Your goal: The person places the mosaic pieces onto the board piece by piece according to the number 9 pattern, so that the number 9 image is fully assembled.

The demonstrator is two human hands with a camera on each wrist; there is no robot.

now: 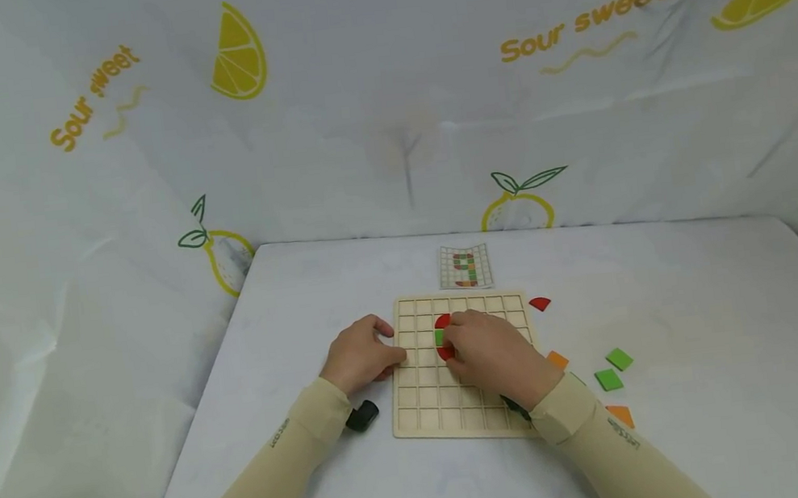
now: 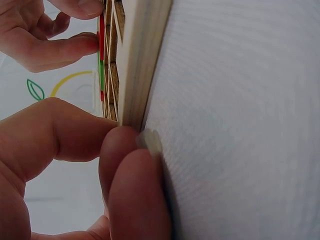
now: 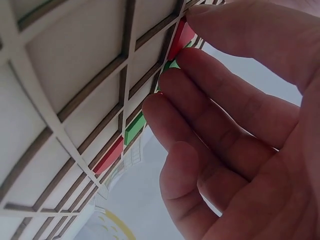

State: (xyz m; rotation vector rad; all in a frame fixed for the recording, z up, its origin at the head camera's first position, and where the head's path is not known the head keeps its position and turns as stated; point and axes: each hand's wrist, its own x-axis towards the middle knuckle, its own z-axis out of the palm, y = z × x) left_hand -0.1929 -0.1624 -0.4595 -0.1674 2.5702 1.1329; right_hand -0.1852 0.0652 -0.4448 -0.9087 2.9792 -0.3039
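A pale wooden grid board (image 1: pixel 428 398) lies flat. My left hand (image 1: pixel 361 356) holds its left edge, thumb and fingertips against the rim (image 2: pixel 137 75) in the left wrist view. Over the board's middle, my right hand (image 1: pixel 493 351) bends its fingers down, with thumb and forefinger at a red quarter-circle tile (image 3: pixel 182 37). Beside that tile a green tile (image 3: pixel 172 64) shows partly behind the fingertips. Farther along sit a green square tile (image 1: pixel 441 337) and another red tile (image 1: pixel 443 321). The hand hides the cells beneath it.
A pattern card (image 1: pixel 465 266) with a coloured figure lies behind the board. On the right are a loose red tile (image 1: pixel 539 303), green squares (image 1: pixel 609 379) and orange tiles (image 1: pixel 620 416). A small black object (image 1: pixel 363 416) is beside the left wrist.
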